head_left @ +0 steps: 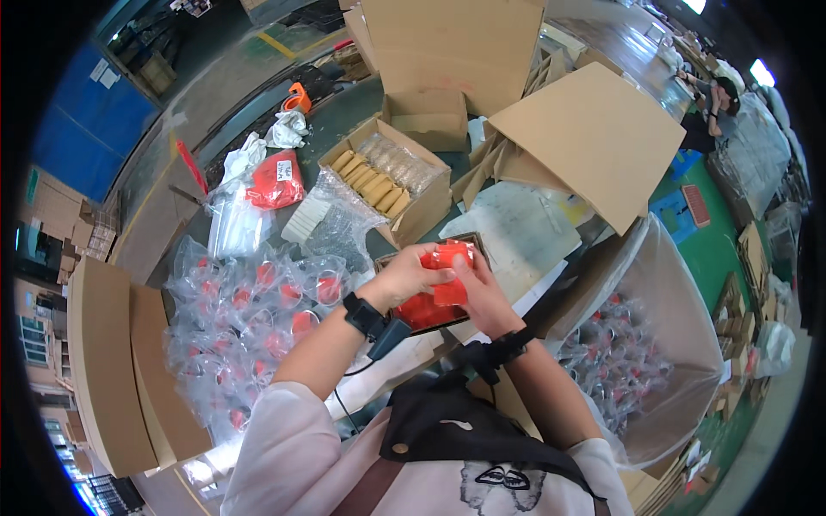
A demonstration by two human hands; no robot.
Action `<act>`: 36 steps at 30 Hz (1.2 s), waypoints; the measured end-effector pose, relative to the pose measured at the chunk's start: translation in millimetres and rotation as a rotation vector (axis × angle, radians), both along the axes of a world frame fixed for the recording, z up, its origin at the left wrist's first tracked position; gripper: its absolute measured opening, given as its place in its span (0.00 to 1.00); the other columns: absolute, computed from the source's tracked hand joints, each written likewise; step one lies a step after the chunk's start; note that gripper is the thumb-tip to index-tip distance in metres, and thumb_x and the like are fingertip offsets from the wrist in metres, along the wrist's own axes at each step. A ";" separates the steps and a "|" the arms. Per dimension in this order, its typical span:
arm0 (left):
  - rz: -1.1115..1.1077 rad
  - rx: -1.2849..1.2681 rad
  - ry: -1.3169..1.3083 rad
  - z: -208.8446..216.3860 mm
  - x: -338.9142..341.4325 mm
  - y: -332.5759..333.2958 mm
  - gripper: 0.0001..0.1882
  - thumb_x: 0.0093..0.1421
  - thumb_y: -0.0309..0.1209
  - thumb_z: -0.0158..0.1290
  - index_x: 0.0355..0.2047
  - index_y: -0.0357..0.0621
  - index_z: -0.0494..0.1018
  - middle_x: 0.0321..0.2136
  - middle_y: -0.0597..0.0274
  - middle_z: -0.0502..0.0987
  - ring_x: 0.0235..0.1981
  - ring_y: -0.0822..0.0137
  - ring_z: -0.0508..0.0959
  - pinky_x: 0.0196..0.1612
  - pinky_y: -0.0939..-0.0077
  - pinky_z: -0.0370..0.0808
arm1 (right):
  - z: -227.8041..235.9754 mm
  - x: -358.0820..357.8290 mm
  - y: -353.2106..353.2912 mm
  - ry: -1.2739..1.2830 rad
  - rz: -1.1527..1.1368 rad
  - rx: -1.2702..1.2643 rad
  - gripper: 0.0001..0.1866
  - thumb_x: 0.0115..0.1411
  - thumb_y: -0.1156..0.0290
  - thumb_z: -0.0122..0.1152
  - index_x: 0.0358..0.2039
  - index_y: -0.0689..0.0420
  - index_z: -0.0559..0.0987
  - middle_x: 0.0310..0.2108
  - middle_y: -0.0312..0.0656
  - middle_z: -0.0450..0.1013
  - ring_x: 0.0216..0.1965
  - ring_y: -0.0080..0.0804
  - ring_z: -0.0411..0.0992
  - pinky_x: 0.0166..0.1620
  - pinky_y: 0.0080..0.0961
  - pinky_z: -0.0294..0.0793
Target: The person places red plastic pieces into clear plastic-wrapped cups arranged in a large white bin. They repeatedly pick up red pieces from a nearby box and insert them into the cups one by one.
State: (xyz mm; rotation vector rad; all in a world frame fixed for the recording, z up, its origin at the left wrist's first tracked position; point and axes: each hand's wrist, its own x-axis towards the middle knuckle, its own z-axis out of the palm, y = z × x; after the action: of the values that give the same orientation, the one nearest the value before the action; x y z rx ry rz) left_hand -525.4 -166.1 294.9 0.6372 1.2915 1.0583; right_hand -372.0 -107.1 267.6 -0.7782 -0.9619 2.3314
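Observation:
Close together in the middle of the head view, my two hands hold a few small flat red packets. My left hand (411,277) pinches the left side of these red packets (450,291). On their right side is my right hand (483,297), its thumb pressed against the front. Just under my hands stands a small dark-edged box (446,324) with more red packets (416,311) in it; my hands and wrists hide part of it. Whether the held pieces are wrapped in film or only glossy, I cannot tell.
Left lies a heap of clear bags with red pieces (258,310). Behind it are a red bag (277,181), an orange tape dispenser (297,99) and a carton (428,205) of yellowish packs. On the right, a plastic-lined carton (680,344) holds more bagged pieces. A person (716,107) sits far right.

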 end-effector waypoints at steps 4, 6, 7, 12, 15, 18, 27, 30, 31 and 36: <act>-0.018 0.323 0.842 -56.2 21.2 -3.9 0.19 0.52 0.27 0.54 0.46 0.40 0.69 0.42 0.48 0.74 0.48 0.53 0.72 0.47 0.59 0.69 | -40.7 -26.4 -12.8 0.018 -0.052 -0.207 0.19 0.67 0.54 0.46 0.47 0.55 0.73 0.45 0.38 0.73 0.46 0.27 0.71 0.50 0.29 0.72; 0.003 0.152 0.947 -55.7 41.7 -0.5 0.23 0.52 0.28 0.50 0.51 0.42 0.64 0.51 0.45 0.67 0.55 0.46 0.64 0.54 0.52 0.63 | -59.9 -23.4 -9.7 0.157 -0.012 -0.324 0.19 0.68 0.55 0.45 0.50 0.54 0.71 0.45 0.39 0.73 0.46 0.31 0.72 0.50 0.30 0.73; 0.057 0.093 0.949 -54.6 48.4 -4.5 0.26 0.53 0.29 0.48 0.54 0.43 0.61 0.55 0.46 0.63 0.58 0.44 0.60 0.57 0.51 0.60 | -60.9 -24.7 -10.6 0.254 0.024 -0.407 0.20 0.69 0.54 0.42 0.51 0.54 0.70 0.47 0.40 0.72 0.48 0.34 0.71 0.53 0.34 0.71; -0.048 0.057 0.891 -52.5 42.0 -12.8 0.37 0.57 0.42 0.47 0.65 0.48 0.50 0.66 0.51 0.46 0.66 0.43 0.44 0.63 0.45 0.44 | -43.5 -26.3 -17.1 0.264 0.030 -0.456 0.28 0.69 0.49 0.36 0.64 0.49 0.57 0.64 0.42 0.55 0.63 0.41 0.55 0.64 0.43 0.55; 0.032 0.109 0.832 -52.3 46.4 -14.5 0.38 0.58 0.51 0.47 0.64 0.45 0.53 0.66 0.49 0.47 0.66 0.41 0.45 0.61 0.35 0.41 | -37.2 -20.8 -6.0 0.176 0.044 -0.494 0.25 0.69 0.52 0.40 0.61 0.52 0.62 0.59 0.44 0.61 0.60 0.40 0.61 0.61 0.41 0.61; 0.165 0.313 0.624 -74.8 43.6 -12.0 0.31 0.64 0.46 0.46 0.62 0.43 0.57 0.62 0.47 0.56 0.64 0.46 0.53 0.63 0.56 0.51 | -58.5 -18.5 2.8 0.065 -0.107 -0.347 0.20 0.68 0.58 0.46 0.55 0.55 0.66 0.53 0.44 0.68 0.53 0.37 0.68 0.55 0.36 0.69; 0.648 -0.062 -0.852 -69.0 44.4 -4.8 0.16 0.67 0.39 0.41 0.46 0.45 0.72 0.45 0.62 0.76 0.46 0.65 0.76 0.52 0.66 0.71 | -42.9 -27.5 -19.6 -0.158 -0.203 0.076 0.12 0.66 0.67 0.52 0.46 0.59 0.75 0.38 0.36 0.75 0.37 0.19 0.73 0.40 0.20 0.74; 0.645 0.088 -0.866 -79.5 39.4 -12.6 0.16 0.70 0.38 0.36 0.47 0.46 0.70 0.47 0.61 0.75 0.48 0.63 0.74 0.54 0.64 0.70 | -35.0 -29.9 -20.8 -0.116 -0.243 0.005 0.12 0.66 0.67 0.52 0.45 0.61 0.75 0.38 0.37 0.76 0.38 0.23 0.74 0.42 0.22 0.75; 0.675 0.043 -0.859 -82.1 38.3 -15.6 0.16 0.70 0.38 0.36 0.47 0.46 0.70 0.47 0.61 0.75 0.48 0.63 0.74 0.54 0.64 0.70 | -27.6 -29.6 -20.1 -0.108 -0.241 0.005 0.12 0.66 0.68 0.52 0.45 0.61 0.75 0.38 0.38 0.76 0.38 0.23 0.74 0.43 0.22 0.75; 0.725 -0.103 -0.889 -54.2 42.9 -19.3 0.20 0.69 0.43 0.33 0.49 0.46 0.68 0.48 0.60 0.74 0.50 0.61 0.73 0.56 0.60 0.68 | -20.1 -28.4 -20.9 -0.068 -0.197 0.017 0.14 0.66 0.67 0.52 0.47 0.63 0.74 0.41 0.40 0.75 0.41 0.25 0.74 0.46 0.22 0.74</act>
State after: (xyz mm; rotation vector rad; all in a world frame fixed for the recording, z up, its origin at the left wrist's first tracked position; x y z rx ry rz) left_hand -482.6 -185.4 240.7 -0.4251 0.7519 1.5909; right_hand -400.4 -128.0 247.5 -0.9081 -0.8894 2.1372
